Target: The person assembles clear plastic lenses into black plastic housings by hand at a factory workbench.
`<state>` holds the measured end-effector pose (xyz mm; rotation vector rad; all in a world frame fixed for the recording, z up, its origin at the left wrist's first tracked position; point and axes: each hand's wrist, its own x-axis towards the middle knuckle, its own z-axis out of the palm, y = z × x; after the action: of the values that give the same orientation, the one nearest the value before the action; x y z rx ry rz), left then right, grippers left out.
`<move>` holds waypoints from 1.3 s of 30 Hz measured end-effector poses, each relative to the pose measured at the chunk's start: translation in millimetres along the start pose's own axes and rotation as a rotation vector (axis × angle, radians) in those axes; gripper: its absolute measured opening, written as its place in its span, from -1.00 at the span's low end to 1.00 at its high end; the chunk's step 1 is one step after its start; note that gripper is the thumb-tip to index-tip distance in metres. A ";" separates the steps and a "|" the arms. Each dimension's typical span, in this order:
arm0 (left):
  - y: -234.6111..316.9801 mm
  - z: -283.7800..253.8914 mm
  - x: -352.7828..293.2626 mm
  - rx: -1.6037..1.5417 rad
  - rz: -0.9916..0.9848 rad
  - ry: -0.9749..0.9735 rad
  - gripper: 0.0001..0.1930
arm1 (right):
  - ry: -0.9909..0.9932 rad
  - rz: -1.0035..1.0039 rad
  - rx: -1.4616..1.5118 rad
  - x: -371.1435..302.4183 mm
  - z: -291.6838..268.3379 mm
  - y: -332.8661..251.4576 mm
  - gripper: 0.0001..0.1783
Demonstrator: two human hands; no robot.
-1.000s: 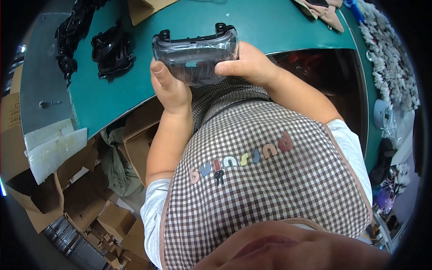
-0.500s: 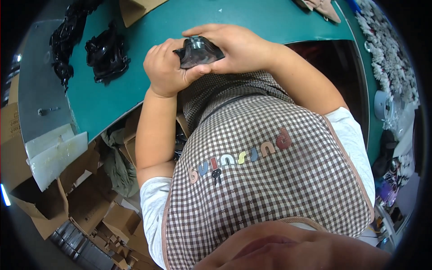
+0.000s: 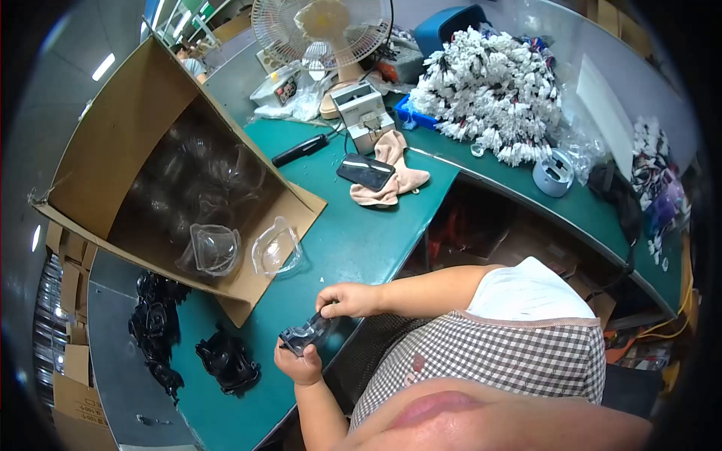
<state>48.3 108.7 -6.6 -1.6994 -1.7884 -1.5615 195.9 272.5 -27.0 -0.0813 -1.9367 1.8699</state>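
- While both hands clamp the smoky plastic shell [image 3: 308, 333], left hand [image 3: 299, 366] beneath and right hand [image 3: 350, 299] above, keep it level over the green bench edge [image 3: 353, 248].
- Support both ends; the thin part probably flexes.
- Black parts [image 3: 226, 361] lie just left of the grip.

Both hands, left [image 3: 299, 366] and right [image 3: 350, 299], meet close together, fingers curled in a grip.

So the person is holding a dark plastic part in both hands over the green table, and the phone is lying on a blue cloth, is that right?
Not quite. The head view shows the phone lying on a pinkish-beige cloth, not a blue one. The rest holds: the left hand and right hand both hold the dark plastic part over the edge of the green table.
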 end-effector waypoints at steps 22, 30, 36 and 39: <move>-24.3 26.7 -15.6 -0.326 -0.534 0.482 -0.19 | 0.056 0.167 0.135 9.0 9.7 15.1 -0.35; -25.5 27.6 -12.7 -0.849 -0.652 0.314 -0.24 | 0.086 -0.062 0.463 13.9 11.6 -13.7 -0.55; 11.6 -4.7 12.3 -0.071 -0.255 -0.101 -0.55 | 0.061 -0.227 -0.206 4.8 17.4 -24.2 -0.65; 11.8 -7.1 14.0 -0.134 -0.277 -0.077 -0.67 | 0.030 -0.150 -0.272 3.0 20.9 -23.5 -0.65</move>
<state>50.3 108.6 13.0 -1.6447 -2.0755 -1.7840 191.9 252.0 -3.3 -0.0453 -2.1038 1.4956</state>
